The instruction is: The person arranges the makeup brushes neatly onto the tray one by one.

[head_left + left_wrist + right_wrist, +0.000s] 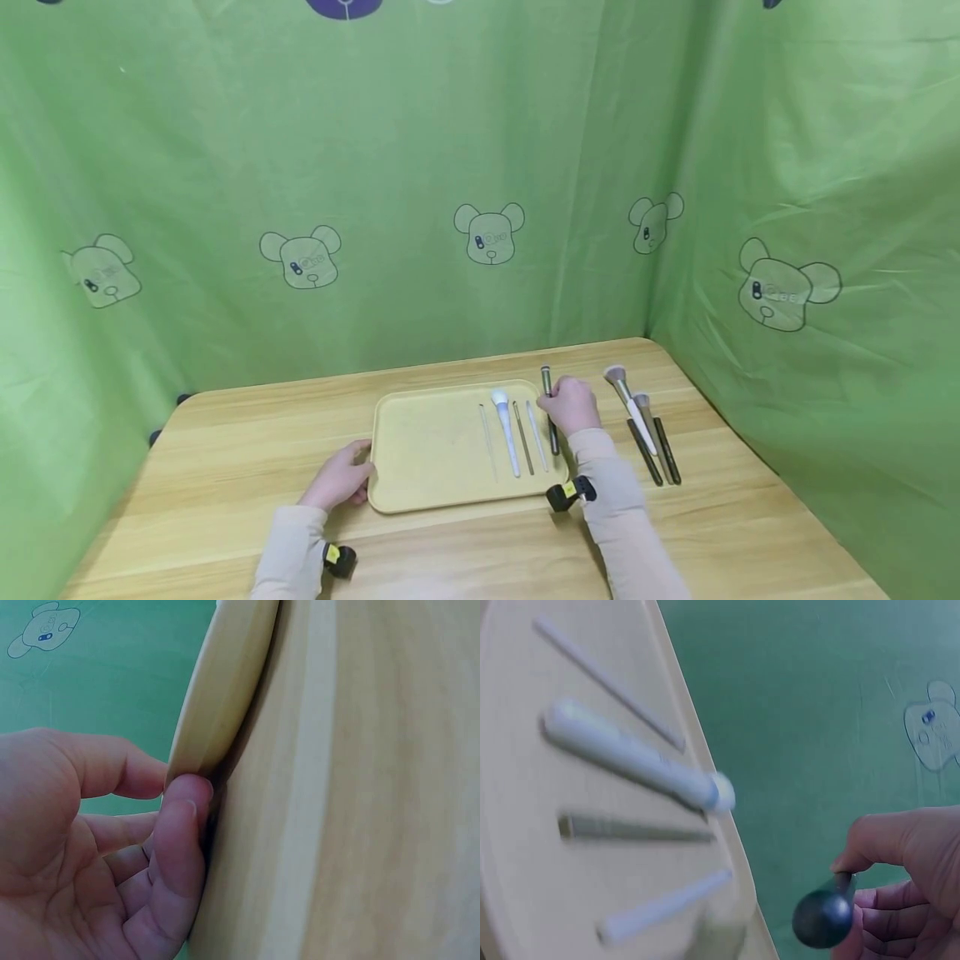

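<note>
My left hand (341, 477) pinches the left rim of a yellow tray (427, 450); the left wrist view shows thumb and fingertips at the tray's edge (217, 697). My right hand (572, 406) holds a dark-handled makeup brush (554, 435) over the tray's right side. Its round black handle end (823, 919) faces the right wrist camera. On the tray lie a thin pale brush (488, 443), a thick white-handled brush (508, 439), a thin brown brush (523, 440) and a slim white brush (537, 437), side by side.
Right of the tray, several makeup brushes lie bunched on the wooden table (210, 467): a large white-handled one (639, 421), a brush with a brown head (643, 403) and dark handles (667, 452). Green curtains (405, 183) stand behind and beside the table.
</note>
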`<state>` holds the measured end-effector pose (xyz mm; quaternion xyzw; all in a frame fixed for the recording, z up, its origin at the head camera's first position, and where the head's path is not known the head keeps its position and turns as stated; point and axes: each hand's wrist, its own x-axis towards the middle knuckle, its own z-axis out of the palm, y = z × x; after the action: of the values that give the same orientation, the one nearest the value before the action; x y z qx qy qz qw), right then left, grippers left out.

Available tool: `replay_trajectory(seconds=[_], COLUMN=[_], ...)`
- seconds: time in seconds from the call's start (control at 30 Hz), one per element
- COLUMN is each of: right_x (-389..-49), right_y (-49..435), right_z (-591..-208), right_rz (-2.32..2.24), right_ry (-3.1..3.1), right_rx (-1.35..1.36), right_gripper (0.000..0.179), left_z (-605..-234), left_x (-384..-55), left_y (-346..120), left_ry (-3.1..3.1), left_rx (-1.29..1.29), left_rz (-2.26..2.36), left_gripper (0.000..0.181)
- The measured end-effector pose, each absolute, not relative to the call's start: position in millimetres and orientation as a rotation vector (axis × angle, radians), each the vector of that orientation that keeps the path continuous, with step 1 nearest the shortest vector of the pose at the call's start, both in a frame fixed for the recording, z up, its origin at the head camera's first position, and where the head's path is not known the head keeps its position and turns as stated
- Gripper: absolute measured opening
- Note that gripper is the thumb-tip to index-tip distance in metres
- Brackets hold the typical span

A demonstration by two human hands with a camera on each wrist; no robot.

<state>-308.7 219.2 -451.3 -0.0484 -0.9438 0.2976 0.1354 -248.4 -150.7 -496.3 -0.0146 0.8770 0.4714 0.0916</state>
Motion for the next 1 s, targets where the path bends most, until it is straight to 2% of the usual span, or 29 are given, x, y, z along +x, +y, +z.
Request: replay_trajectory(seconds=[1.0], right_x=[-304], right_y=[123], right_z=[-462], right_rz=[1.009], right_ry=[-2.733], right_rx=[0.009], right_gripper=[0.016], left_z=[-500], left_x=[-251], left_y=[-151], left_ry=[2.611], left_rx=[-0.052], left_rz=[1.384], left_gripper=[0.06])
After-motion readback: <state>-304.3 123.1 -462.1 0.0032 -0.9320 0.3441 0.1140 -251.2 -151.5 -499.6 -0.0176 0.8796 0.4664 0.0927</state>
